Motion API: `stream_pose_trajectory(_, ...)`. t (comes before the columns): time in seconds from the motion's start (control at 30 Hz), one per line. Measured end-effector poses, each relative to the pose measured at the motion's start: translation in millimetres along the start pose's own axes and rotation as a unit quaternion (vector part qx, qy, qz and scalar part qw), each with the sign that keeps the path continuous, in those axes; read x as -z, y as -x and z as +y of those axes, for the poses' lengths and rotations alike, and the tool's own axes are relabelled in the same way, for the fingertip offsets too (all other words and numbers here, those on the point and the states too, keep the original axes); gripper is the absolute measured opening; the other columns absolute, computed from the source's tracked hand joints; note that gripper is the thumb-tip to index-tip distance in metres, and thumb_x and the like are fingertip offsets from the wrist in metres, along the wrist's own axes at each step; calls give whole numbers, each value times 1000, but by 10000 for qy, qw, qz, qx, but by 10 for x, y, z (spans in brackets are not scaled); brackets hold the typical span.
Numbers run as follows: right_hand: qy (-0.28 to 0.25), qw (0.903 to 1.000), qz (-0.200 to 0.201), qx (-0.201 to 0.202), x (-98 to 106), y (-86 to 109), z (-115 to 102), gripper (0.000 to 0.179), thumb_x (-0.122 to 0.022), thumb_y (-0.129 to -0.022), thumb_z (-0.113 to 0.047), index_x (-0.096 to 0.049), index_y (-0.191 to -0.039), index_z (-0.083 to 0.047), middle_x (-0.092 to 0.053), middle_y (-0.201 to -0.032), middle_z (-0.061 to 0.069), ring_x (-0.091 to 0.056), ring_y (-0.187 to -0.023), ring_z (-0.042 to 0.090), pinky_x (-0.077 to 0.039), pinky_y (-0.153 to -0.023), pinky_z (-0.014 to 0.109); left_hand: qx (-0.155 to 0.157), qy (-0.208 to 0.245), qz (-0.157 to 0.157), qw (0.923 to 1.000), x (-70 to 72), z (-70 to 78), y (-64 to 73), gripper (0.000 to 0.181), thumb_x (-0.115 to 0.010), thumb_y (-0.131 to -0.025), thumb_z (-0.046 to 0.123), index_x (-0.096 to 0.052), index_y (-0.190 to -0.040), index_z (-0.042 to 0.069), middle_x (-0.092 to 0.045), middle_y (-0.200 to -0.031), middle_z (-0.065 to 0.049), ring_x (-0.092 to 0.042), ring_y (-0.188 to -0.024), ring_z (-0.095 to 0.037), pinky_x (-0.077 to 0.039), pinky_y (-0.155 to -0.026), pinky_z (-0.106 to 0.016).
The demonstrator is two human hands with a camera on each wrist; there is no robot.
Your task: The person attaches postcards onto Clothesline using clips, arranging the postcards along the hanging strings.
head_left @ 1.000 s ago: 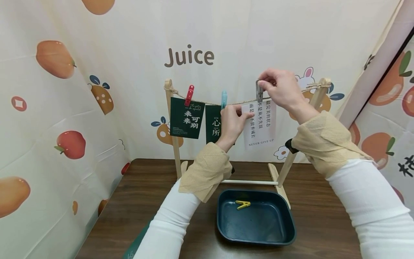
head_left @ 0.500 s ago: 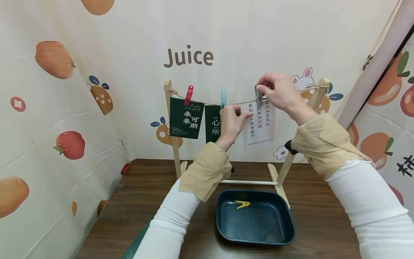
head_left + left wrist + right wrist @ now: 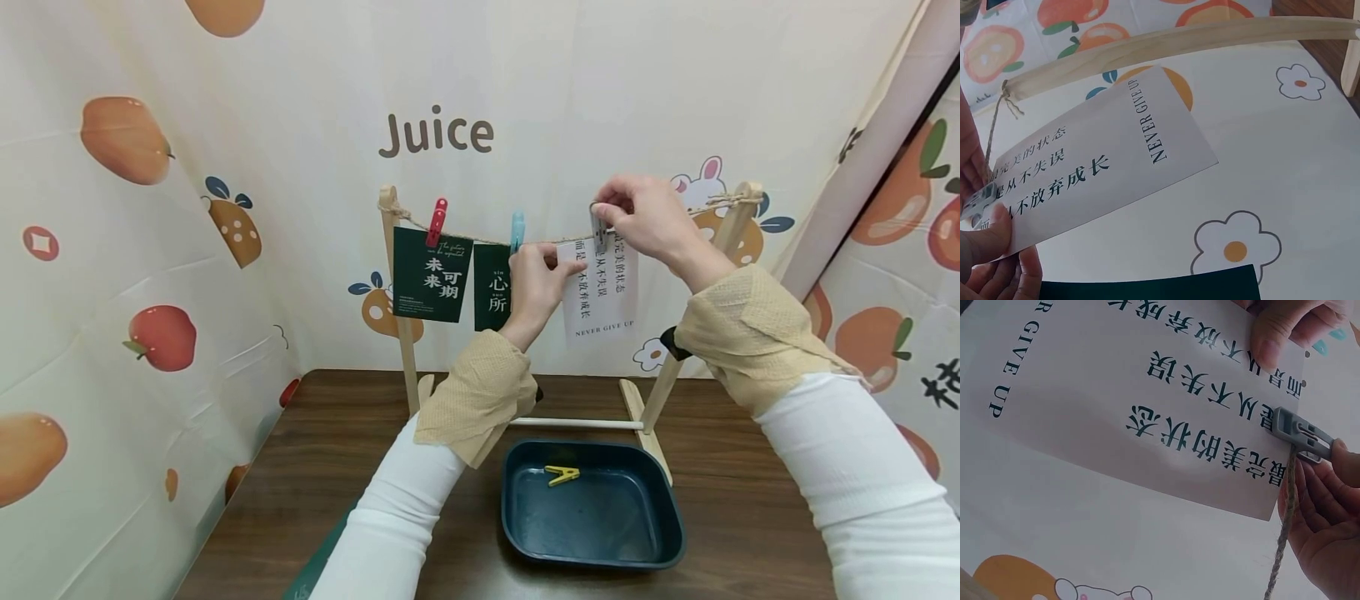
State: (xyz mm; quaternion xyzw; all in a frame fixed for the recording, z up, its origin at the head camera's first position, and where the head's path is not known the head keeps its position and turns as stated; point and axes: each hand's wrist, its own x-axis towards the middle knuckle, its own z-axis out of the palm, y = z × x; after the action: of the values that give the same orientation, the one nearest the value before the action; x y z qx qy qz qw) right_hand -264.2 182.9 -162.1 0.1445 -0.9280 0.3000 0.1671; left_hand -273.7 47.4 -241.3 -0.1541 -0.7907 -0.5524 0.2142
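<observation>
A white card (image 3: 600, 300) with dark lettering hangs at the twine (image 3: 1282, 537). My left hand (image 3: 538, 283) pinches the card near its upper left corner, thumb in front and fingers behind. In my right hand (image 3: 651, 218) a grey clothespin (image 3: 1300, 432) is pinched by its upper end. The right wrist view shows the clothespin's tips over the card's top edge, right at the twine. To the left, a green card (image 3: 433, 275) hangs from a red clothespin (image 3: 437, 222). Behind my left hand, a second green card (image 3: 491, 287) hangs from a blue clothespin (image 3: 517, 231), partly hidden.
The twine runs between two posts of a wooden stand (image 3: 731, 221) on the brown table (image 3: 300, 467). In front stands a dark blue tray (image 3: 592, 550) holding a yellow clothespin (image 3: 562, 475). Something green (image 3: 322, 558) lies partly under the left forearm.
My right hand has moved slightly down and left, bringing the grey clothespin lower over the card's top edge. My left hand keeps its pinch on the card, almost still.
</observation>
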Motion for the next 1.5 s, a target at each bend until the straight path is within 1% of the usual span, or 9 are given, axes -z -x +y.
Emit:
stream_pose_trajectory(0.2,-48,9995,-262,-144,33,22,-27,24,-50,-91,-20,-57,-105,-3,-57,-95,14,-48,-85,20,-36,-70,33,32,40,14,10000,-7,-7,1,15,-73,-73,14,-68,-73,0,-66,-70,-8,-60,-59,-10,-41,-46,-17)
stream_pose_trajectory(0.37,-8,9991,-407,-85,39,29,-27,26,-50,-91,-21,-57,-107,-1,-57,-97,14,-49,-86,21,-37,-72,33,110,161,5,9998,-15,-20,16,14,-72,-73,13,-68,-76,1,-66,-72,-7,-61,-61,-10,-44,-49,-17)
stream_pose_trajectory(0.5,27,9989,-471,31,29,35,-12,27,-48,-92,-20,-56,-108,1,-57,-97,16,-50,-85,22,-37,-71,34,86,251,-56,9996,-12,-42,40,15,-72,-74,14,-68,-79,1,-65,-72,-6,-61,-62,-9,-45,-51,-18)
stream_pose_trajectory(0.6,189,9985,-457,227,20,43,3,27,-47,-92,-18,-57,-108,1,-58,-96,16,-50,-84,23,-38,-71,35,38,257,-50,9996,-2,-58,65,15,-72,-74,16,-68,-80,2,-65,-71,-4,-60,-61,-8,-44,-50,-18)
stream_pose_trajectory(0.77,446,9972,-365,479,13,64,16,27,-47,-92,-16,-56,-109,2,-58,-95,18,-51,-83,26,-39,-73,39,-104,105,-43,9999,22,-85,99,17,-72,-74,19,-68,-80,3,-64,-71,-3,-58,-60,-6,-41,-49,-18)
stream_pose_trajectory(0.93,426,9970,-378,530,22,79,10,30,-46,-92,-16,-53,-114,3,-58,-99,19,-52,-89,29,-39,-79,42,-110,-3,-84,9999,43,-113,125,20,-73,-73,20,-68,-82,3,-64,-72,-2,-55,-61,-6,-40,-50,-18)
stream_pose_trajectory(1.1,411,9964,-423,609,15,92,5,33,-47,-92,-15,-49,-118,5,-57,-104,22,-52,-95,33,-39,-84,44,-84,-116,-139,9998,71,-145,164,24,-72,-74,21,-66,-88,2,-65,-75,-3,-56,-64,-7,-42,-54,-17)
stream_pose_trajectory(1.27,410,9959,-401,698,-1,105,19,34,-48,-91,-11,-48,-120,7,-56,-105,24,-53,-95,35,-40,-84,44,-121,-209,-179,9995,100,-169,201,25,-69,-77,21,-64,-92,1,-64,-76,-5,-57,-66,-9,-43,-55,-18)
stream_pose_trajectory(1.5,389,9964,-334,681,-3,128,35,36,-52,-89,-9,-46,-121,7,-56,-103,24,-54,-94,35,-41,-83,43,-158,-259,-189,9994,156,-195,240,22,-65,-81,21,-65,-92,1,-62,-76,-4,-55,-65,-9,-43,-54,-18)
